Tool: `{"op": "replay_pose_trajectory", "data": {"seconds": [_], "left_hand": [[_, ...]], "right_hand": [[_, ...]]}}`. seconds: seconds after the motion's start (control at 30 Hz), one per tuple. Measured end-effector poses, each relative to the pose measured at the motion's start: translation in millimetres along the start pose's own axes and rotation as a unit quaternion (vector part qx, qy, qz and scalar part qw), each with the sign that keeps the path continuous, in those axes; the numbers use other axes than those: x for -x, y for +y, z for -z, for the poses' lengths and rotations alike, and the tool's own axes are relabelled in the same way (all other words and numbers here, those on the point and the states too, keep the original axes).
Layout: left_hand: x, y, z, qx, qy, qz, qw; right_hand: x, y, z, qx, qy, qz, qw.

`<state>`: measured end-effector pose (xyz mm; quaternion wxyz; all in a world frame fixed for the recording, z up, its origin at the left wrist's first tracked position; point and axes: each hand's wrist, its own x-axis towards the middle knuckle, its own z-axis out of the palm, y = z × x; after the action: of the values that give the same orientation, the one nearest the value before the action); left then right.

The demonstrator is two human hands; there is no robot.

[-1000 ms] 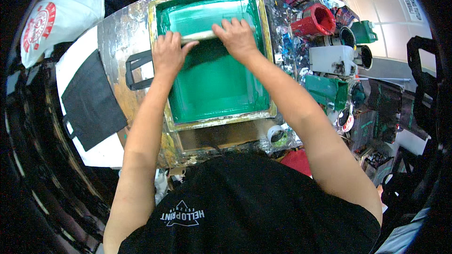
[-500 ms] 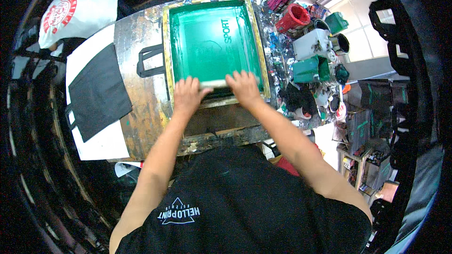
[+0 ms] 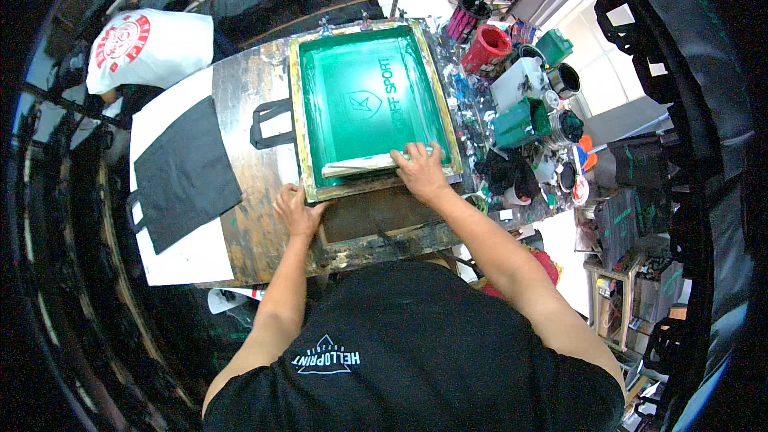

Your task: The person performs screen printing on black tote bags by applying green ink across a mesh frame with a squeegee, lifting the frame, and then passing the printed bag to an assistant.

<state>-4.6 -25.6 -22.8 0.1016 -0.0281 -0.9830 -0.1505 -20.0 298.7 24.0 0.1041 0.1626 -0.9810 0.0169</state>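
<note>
A screen-printing frame (image 3: 298,112) lies on the worktable, its mesh coated in green ink with a dark emblem and lettering showing. My right hand (image 3: 421,170) is closed on the right end of a pale squeegee (image 3: 352,166), which lies across the near end of the screen. At the frame's near left corner, my left hand (image 3: 296,212) has its thumb along the near edge and its fingers by the left side, gripping the corner. Black bag handles (image 3: 258,126) stick out from under the frame's left side; the rest of that bag is hidden.
To the left, a black tote bag (image 3: 188,176) lies on a white sheet (image 3: 192,266). A person in a white shirt (image 3: 152,44) is at the far left. Ink tubs, including a red bucket (image 3: 486,50) and a green container (image 3: 520,122), crowd the worktable's (image 3: 256,240) right side.
My left hand has left the squeegee and moved down and left to the frame's corner. My right hand still holds the squeegee. More of the dark emblem and lettering shows in the screen.
</note>
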Motion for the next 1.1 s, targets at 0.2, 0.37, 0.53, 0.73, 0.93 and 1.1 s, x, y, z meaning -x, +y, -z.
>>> {"op": "replay_pose_trajectory", "data": {"seconds": [0.2, 0.37, 0.53, 0.73, 0.93, 1.1], "left_hand": [[-27, 12, 29, 0.359, 0.053, 0.063, 0.93], [-110, 87, 150, 0.483, 0.133, 0.049, 0.864], [-146, 42, 75, 0.343, 0.154, 0.027, 0.926], [-65, 23, -44, 0.02, -0.031, 0.175, 0.984], [-102, 17, -43, 0.241, 0.018, 0.204, 0.949], [-184, -60, 51, 0.372, 0.032, 0.267, 0.888]], "right_hand": [[-43, 8, 105, -0.048, 0.049, -0.007, 0.998], [-133, 32, 183, 0.042, 0.18, -0.001, 0.983], [-220, 64, 232, 0.067, 0.249, 0.035, 0.965], [-265, 68, 265, -0.033, 0.228, 0.015, 0.973], [-294, 85, 271, -0.047, 0.155, 0.007, 0.987], [-309, 92, 278, -0.063, 0.103, -0.002, 0.993]]}}
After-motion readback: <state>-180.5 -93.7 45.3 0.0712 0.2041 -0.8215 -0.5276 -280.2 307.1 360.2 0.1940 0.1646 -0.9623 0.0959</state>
